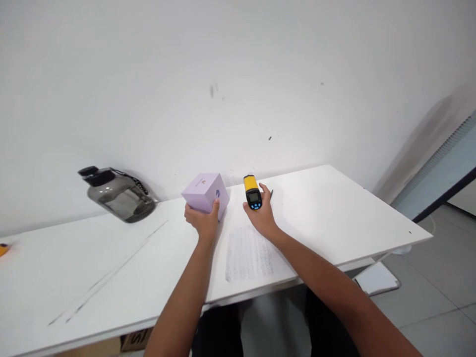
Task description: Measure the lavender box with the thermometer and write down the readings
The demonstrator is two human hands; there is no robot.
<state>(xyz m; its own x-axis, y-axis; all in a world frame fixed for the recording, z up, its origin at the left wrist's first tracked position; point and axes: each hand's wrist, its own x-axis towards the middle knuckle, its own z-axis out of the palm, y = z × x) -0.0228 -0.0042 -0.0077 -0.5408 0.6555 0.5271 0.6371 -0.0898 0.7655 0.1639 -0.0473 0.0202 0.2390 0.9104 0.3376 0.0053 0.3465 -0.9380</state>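
A pale purple box (203, 191) with small printed marks is gripped by my left hand (206, 221), its thumb on the box's right side. The box is slightly tilted over the table; I cannot tell whether its base touches the surface. My right hand (263, 215) is wrapped around the handle of a yellow and black infrared thermometer (251, 186). Its small grey screen and blue buttons face me, and the handle is mostly hidden by the hand. Just right of those fingers, a dark, thin pen-like object (271, 194) is partly visible.
A grey see-through water bottle (122, 197) with a black lid leans at the left, near the wall. Grey smudges mark the white table (316, 213) in front of me. An orange and black item (3, 249) shows at the left edge. A white panel-like object (377, 277) is below the table, right.
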